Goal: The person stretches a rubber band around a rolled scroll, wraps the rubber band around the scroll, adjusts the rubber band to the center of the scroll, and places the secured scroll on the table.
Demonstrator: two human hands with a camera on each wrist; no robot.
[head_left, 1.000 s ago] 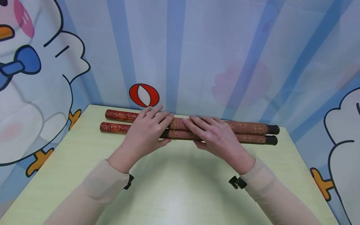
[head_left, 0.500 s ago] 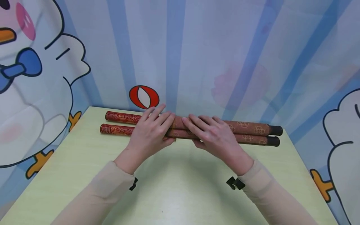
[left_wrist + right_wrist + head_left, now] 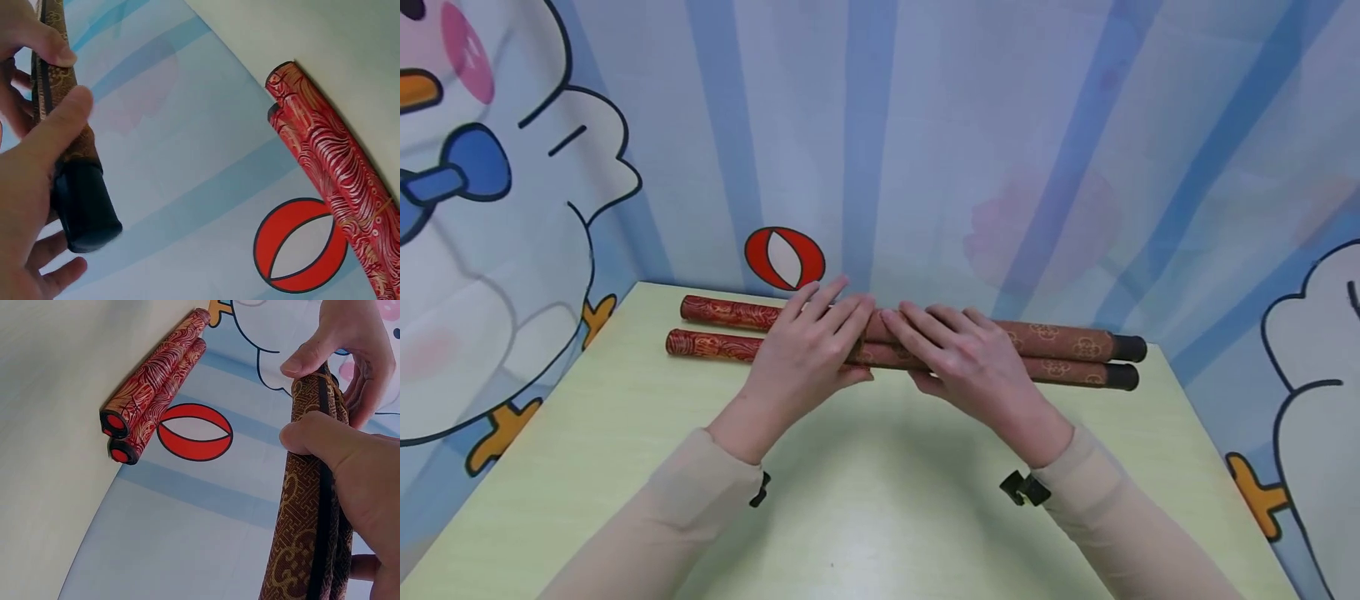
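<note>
**Hands draw closer over the brown scrolls**

Both hands have slid a little toward each other since the earlier frames, so their fingertips now nearly meet at mid-frame; the brown scrolls have hardly shifted.

Left hand (image 3: 808, 354) lies over the left end of the brown scrolls (image 3: 1060, 357), fingers stretched across the top and thumb tucked under the near side; the left wrist view shows thumb and fingers curled round the pair near its black caps. Right hand (image 3: 966, 362) holds the same pair just to the right, fingers laid over the top, thumb beneath; the right wrist view shows thumb and forefinger pinching the two rolls together. A thin yellowish thread crosses the rolls at that pinch.

These two scrolls lie side by side, running from centre frame to the right, their black ends (image 3: 1123, 362) sticking out at the right. Two red scrolls (image 3: 715, 327) lie side by side to the left of the hands, along the far edge of the table (image 3: 865, 500). Behind the table hangs a backdrop (image 3: 925, 125) with blue stripes, cartoon birds and a red oval.
</note>
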